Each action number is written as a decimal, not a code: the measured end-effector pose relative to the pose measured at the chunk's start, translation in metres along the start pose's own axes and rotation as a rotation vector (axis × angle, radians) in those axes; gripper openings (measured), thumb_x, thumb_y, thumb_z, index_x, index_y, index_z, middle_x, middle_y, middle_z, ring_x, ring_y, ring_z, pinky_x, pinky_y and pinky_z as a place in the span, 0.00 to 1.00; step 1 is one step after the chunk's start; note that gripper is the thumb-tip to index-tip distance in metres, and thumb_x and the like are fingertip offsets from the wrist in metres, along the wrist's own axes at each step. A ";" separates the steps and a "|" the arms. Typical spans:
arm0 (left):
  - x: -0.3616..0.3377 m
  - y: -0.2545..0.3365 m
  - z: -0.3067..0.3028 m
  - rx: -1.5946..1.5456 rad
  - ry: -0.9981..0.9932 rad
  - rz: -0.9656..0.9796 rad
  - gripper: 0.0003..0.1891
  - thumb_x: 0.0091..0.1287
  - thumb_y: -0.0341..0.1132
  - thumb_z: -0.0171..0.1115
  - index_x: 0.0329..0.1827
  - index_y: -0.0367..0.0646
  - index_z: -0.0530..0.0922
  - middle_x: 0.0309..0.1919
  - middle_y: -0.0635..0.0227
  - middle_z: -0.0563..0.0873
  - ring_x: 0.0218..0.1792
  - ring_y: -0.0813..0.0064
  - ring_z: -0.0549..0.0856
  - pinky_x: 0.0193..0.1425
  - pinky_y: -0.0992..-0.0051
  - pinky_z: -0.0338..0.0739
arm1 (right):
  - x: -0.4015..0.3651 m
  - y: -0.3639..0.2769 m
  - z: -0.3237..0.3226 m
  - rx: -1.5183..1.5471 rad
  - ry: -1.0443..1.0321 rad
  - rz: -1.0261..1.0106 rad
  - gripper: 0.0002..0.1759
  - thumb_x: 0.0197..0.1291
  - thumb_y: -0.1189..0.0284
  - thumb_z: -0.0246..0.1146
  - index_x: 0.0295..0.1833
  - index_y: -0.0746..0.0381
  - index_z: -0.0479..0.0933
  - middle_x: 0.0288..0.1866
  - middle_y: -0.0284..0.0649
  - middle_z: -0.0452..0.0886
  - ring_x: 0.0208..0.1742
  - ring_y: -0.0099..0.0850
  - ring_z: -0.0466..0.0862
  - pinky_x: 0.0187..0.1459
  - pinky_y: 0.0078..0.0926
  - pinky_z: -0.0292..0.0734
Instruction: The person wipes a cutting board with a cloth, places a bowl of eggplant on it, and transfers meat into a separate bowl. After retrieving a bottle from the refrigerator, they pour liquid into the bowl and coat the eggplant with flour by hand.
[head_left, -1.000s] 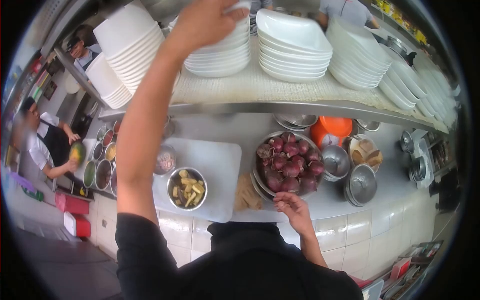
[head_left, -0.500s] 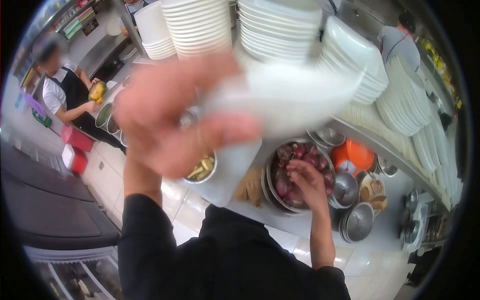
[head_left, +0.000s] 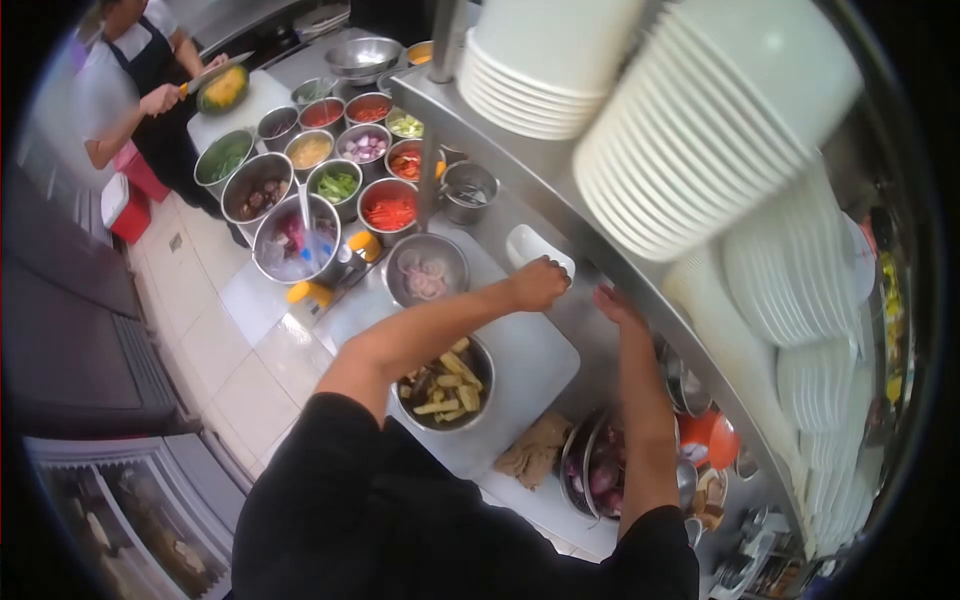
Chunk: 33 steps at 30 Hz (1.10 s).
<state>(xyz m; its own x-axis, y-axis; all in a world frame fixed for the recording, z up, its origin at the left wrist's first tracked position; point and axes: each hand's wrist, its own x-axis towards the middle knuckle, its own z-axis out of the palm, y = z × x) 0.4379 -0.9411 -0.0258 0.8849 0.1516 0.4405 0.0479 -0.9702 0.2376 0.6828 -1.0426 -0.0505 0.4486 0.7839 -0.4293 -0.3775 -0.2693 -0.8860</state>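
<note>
In the head view my left hand (head_left: pixel 540 285) is closed at the near edge of a small white dish (head_left: pixel 527 248), low over the counter beneath the shelf. My right hand (head_left: pixel 620 306) is just to the right, apart from the dish, with fingers stretched out and nothing seen in them. Below my left forearm is a metal bowl of cut yellowish pieces with dark skin (head_left: pixel 447 395). Sliced onion lies in a steel bowl (head_left: pixel 428 270) on the white cutting board (head_left: pixel 530 370). Whole red onions (head_left: pixel 604 470) fill a bowl partly hidden by my right arm.
A metal shelf (head_left: pixel 570 215) with stacked white bowls (head_left: pixel 690 130) and plates (head_left: pixel 780 260) overhangs the counter. Several steel containers of cut vegetables (head_left: pixel 388 207) stand at the left. A person (head_left: pixel 150 80) holds a knife at a green-skinned yellow fruit (head_left: pixel 222 90). A brown cloth (head_left: pixel 535 450) lies near the onions.
My left hand has carried the white dish from close before the camera down to the counter. My right hand has left the red onions and moved forward. The view has turned left.
</note>
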 end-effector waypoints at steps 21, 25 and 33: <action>-0.220 -0.012 -0.201 -0.552 0.419 -0.912 0.10 0.64 0.34 0.67 0.40 0.35 0.85 0.34 0.59 0.88 0.34 0.72 0.86 0.42 0.74 0.78 | 0.025 -0.026 0.082 -0.193 0.222 -0.218 0.24 0.64 0.59 0.63 0.58 0.62 0.68 0.35 0.42 0.79 0.29 0.31 0.79 0.27 0.28 0.78; -0.302 -0.009 -0.177 -0.507 0.361 -1.263 0.14 0.69 0.39 0.63 0.39 0.32 0.84 0.30 0.64 0.86 0.32 0.74 0.84 0.36 0.75 0.76 | 0.020 -0.021 0.103 -0.208 0.309 -0.264 0.24 0.64 0.59 0.64 0.57 0.63 0.69 0.34 0.42 0.79 0.26 0.30 0.79 0.25 0.27 0.78; -0.305 0.049 -0.121 -1.206 0.048 -1.363 0.17 0.64 0.31 0.48 0.49 0.31 0.80 0.29 0.59 0.86 0.31 0.69 0.85 0.41 0.72 0.79 | 0.018 0.016 0.159 -0.237 0.561 -0.073 0.22 0.60 0.67 0.68 0.41 0.78 0.72 0.29 0.46 0.80 0.20 0.29 0.79 0.16 0.25 0.74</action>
<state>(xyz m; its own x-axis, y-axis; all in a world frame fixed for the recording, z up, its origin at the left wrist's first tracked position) 0.1148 -1.0118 -0.0437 0.5045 0.6582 -0.5587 0.3018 0.4719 0.8284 0.5557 -0.9435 -0.0450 0.8489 0.4085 -0.3354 -0.1681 -0.3930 -0.9041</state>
